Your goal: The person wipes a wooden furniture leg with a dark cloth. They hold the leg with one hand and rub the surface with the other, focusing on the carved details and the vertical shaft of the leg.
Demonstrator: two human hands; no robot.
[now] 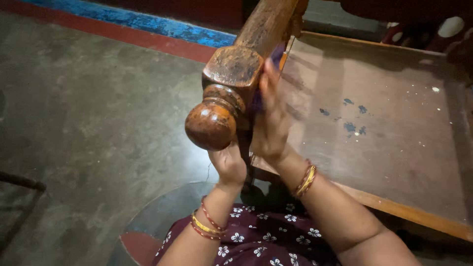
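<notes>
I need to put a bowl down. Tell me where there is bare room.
The wooden board is bare between the dark blue stains and its near edge. The grey floor, left of the knobbed wooden post, is open. It is crowded at the post, where the left hand and right hand work.

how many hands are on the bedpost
2. The left hand sits low, under the round knob of the wooden bedpost. The right hand presses its side, blurred.
</notes>
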